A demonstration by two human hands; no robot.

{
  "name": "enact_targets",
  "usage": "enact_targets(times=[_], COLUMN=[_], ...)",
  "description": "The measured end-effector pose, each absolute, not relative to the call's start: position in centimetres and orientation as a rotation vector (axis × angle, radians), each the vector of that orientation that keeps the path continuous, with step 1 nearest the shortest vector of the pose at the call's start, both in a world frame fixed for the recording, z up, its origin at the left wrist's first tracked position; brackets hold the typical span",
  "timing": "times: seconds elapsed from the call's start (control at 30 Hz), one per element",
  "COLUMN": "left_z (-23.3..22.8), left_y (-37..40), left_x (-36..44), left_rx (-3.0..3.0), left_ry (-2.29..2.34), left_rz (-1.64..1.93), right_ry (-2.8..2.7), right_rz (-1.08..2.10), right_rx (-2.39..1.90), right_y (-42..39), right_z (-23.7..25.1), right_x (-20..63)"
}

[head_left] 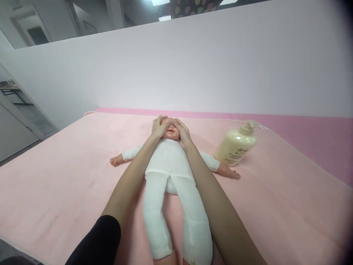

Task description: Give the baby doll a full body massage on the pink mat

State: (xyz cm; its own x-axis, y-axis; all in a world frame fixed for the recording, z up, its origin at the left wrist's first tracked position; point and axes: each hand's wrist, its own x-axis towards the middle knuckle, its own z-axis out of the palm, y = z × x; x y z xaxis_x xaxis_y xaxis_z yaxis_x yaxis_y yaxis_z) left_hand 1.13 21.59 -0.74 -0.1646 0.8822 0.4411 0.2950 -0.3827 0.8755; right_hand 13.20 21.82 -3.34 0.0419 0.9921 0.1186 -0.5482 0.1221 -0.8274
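Cupping doll head (171, 133); fingers (180, 124) touching (L+R)

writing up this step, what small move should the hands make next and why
Perhaps ease both thumbs gently outward, since the left hand and right hand flank the head of the doll, thumbs reaching in over its upper part.

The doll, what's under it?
A pale pink blanket shows on both sides of the doll and between its legs. The part right beneath its body is covered, so I can't see whether anything else is there.
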Motion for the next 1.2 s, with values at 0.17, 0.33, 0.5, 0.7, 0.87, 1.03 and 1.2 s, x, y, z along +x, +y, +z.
enact_targets(times=[0.17, 0.33, 0.5, 0.7, 0.87, 1.03, 1.2], left_z=[-1.25, -1.55, -1.45, -1.55, -1.49, -1.50, -1.46], left_y=[21.93, 21.65, 21.26, 21.76, 21.63, 21.35, 21.15], left_x=[1.03, 1.08, 1.18, 1.00, 0.97, 1.07, 1.14], left_rx=[1.573, 1.548, 1.555, 1.610, 1.626, 1.608, 1.577], left_ry=[1.262, 1.261, 1.302, 1.319, 1.305, 1.317, 1.319], left_rz=[1.668, 1.723, 1.741, 1.714, 1.710, 1.707, 1.750], right_ry=[-0.820, -0.787, -0.748, -0.779, -0.776, -0.726, -0.710], right_rz=[1.345, 1.389, 1.336, 1.353, 1.394, 1.438, 1.367], right_rx=[-0.679, -0.660, -0.675, -0.704, -0.708, -0.738, -0.781], right_y=[22.47, 22.61, 22.52, 22.06, 21.82, 21.89, 22.33], right_z=[-3.42, -3.37, -3.40, -3.21, -2.85, -2.86, -3.30], right_x=[13.31, 13.41, 13.26, 13.54, 13.71, 14.07, 13.85])
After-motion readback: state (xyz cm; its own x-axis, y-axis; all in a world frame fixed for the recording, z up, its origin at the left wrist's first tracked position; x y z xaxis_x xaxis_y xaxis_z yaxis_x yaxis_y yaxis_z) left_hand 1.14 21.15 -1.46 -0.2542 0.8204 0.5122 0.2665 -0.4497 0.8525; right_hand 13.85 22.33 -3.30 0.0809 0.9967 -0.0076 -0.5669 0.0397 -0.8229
